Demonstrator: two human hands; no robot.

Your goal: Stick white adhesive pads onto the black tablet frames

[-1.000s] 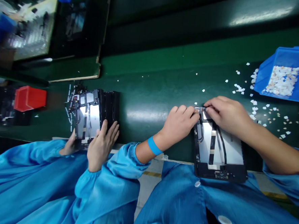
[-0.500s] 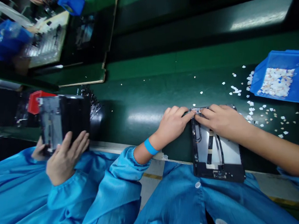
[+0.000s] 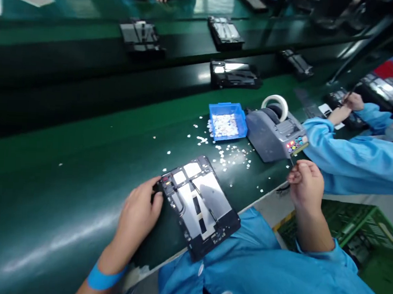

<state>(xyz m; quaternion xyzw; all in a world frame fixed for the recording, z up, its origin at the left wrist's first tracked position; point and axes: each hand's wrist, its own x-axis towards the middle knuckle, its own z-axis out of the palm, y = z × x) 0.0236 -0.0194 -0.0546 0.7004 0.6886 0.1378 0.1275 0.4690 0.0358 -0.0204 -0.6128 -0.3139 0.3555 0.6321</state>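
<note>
**Opened-up tablet at the bench edge, one hand on its corner, the other over by the tape machine**

So the opened tablet is lying at a slant on the green tabletop, insides facing up, lower end poking past the near edge over the blue smock. You can see silver panels, a dark cable and a black strip in there.

Left hand is at the upper left corner, index fingertip touching it, thumb spread apart from the index with a gap between. There's a blue wristband on that arm.

Right hand is well off to the side, just in front of the grey tape machine. Thumb and fingers are bunched together; can't tell if there's anything pinched in them, too small.

White bits are scattered beyond the tablet, and more sit in a blue bin right beside the machine, which carries a white tape roll.

Further right, a co-worker's blue sleeve runs past the machine, above a green crate. At the back, more dark devices are spread around.
</note>
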